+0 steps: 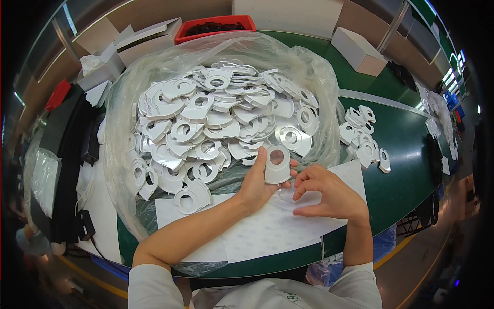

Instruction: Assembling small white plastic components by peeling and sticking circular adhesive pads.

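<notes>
- Head view looks down on a green worktop (406, 149) with both bare hands near the middle.
- Left hand (257, 183) has its grip closed on a white flat plastic piece with a round hole (278, 164); the thumb lies on one side edge and the fingers on the other, and the piece stands upright, hole uppermost, just above the palm.
- Right hand (327, 193) sits just beside the left grip, on its right, fingers curled with thumb and forefinger pinched near the lower edge of the held piece; whether they clasp anything small cannot be told.
- Directly under both hands lies a white sheet printed with a grid of pale dots (267, 226), flat on the worktop and reaching toward the person.
- Just beyond the left grip a large clear plastic bag (123, 170) lies open, holding a heaped pile of white plastic pieces with holes (221, 118).
- Right of the right hand, and well apart from it, a small group of the same white pieces (364, 138) rests on the bare green surface.
- Far beyond the bag stand a red plastic tray (216, 23) and a white cardboard box (357, 50).
- Left of the bag lie black flat items (72, 134), stacked at the edge.
</notes>
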`<state>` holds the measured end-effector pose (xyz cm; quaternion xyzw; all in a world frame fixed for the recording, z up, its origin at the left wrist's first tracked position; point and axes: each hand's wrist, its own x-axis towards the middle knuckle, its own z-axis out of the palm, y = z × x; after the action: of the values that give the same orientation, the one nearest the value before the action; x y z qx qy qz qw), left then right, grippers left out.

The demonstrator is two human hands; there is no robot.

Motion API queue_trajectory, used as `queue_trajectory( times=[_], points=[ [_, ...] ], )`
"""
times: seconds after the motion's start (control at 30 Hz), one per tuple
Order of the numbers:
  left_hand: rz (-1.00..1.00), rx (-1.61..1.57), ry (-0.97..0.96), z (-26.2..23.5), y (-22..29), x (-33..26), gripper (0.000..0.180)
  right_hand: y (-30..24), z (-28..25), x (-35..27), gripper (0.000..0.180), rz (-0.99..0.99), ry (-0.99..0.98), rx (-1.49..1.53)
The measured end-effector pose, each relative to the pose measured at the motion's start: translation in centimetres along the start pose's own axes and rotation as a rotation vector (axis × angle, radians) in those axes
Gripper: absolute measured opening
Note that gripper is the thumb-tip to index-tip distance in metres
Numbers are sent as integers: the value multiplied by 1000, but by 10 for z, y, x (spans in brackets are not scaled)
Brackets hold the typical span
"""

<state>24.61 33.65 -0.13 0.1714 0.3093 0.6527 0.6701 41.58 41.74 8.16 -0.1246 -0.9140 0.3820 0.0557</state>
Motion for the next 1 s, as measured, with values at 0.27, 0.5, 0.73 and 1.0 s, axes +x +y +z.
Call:
queue_trajectory(
  times=[0.27,0.5,0.73,1.0],
  points=[
    [-5,47,19,7,1,-2,66,-10,-10,1,6,-170,-33,359],
    [-29,15,12,6,3,-3,66,5,-4,6,5,42,195,469],
    [172,17,72,7,0,-7,33,6,-10,1,8,13,307,140],
    [296,1121,-33,24,27,-14,40,12,-4,-2,10,31,74,26]
  ],
)
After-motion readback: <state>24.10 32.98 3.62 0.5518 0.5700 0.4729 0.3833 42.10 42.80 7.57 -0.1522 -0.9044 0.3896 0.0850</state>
